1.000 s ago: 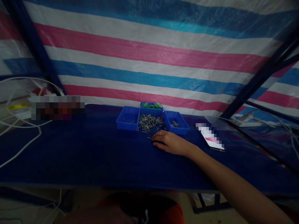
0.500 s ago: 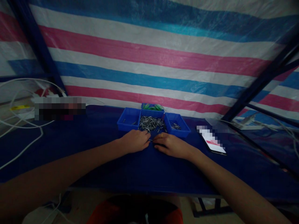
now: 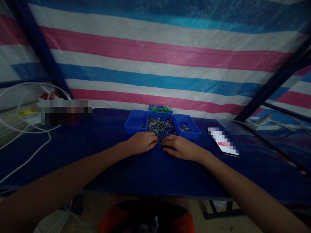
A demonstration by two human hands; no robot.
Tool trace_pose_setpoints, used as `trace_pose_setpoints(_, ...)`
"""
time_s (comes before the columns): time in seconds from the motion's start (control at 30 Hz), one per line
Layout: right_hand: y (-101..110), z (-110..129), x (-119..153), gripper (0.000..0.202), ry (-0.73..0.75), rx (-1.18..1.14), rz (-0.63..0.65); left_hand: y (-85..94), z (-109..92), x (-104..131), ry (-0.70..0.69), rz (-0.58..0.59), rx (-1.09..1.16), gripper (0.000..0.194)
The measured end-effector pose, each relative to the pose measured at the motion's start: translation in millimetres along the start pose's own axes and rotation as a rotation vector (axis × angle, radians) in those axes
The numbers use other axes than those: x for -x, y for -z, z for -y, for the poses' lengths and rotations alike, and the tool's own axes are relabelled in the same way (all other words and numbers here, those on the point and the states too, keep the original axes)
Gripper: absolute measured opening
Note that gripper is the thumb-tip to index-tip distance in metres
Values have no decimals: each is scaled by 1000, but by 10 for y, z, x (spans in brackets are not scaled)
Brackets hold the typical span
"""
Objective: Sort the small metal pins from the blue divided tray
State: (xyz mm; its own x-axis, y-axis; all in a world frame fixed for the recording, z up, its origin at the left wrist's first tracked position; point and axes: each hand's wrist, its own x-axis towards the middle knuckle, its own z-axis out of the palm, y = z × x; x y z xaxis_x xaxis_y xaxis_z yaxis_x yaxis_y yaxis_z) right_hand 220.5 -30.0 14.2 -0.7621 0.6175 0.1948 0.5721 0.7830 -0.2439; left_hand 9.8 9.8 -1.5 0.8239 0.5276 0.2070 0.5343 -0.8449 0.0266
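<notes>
Along the left end of the smooth dark-blue tabletop [image 3: 136, 171], several white, round-section cables [image 3: 46, 145] loop beside one flat yellow strip [image 3: 26, 112]; one patch there is pixelated. Further right sit three rectangular blue plastic trays: the left tray [image 3: 136, 122] holds a few thin metal pieces, the rear tray [image 3: 160, 114] holds glossy green pieces, too bunched to count, and the right tray [image 3: 187, 126] holds a small cluster of metal pieces; between the side trays spreads one heap of slim, shiny, rod-like metal pieces [image 3: 159, 125], far too many to count.

Two bare hands meet before the heap; the left hand [image 3: 143, 142] has its fingertips together, clamped on the left end of one thin, straight metal pin [image 3: 158, 143]; the right hand [image 3: 178, 147], wearing one yellow metal ring [image 3: 170, 137], has its fingertips at the pin's right end, and whether they pinch it cannot be told. To the right lies one dark-edged phone [image 3: 224, 142], its lit screen partly pixelated; behind everything hangs one creased plastic sheet [image 3: 150, 58] striped pink, white and blue, between two straight blue posts [image 3: 43, 51].
</notes>
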Motion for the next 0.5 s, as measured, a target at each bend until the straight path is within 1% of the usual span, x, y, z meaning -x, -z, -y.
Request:
trace_pose_setpoints(0.13,11,18,-7,24,-20,8,-1,-14,-19,10,9,-35,4,11)
trace_pose_setpoints(0.33,-4,31,-8,21,-115,78,-30,10,-95,11,-19,-88,18,10)
trace_pose_setpoints(0.5,-28,27,-20,19,-93,132,-14,49,-163,18,-50,-132,20,9)
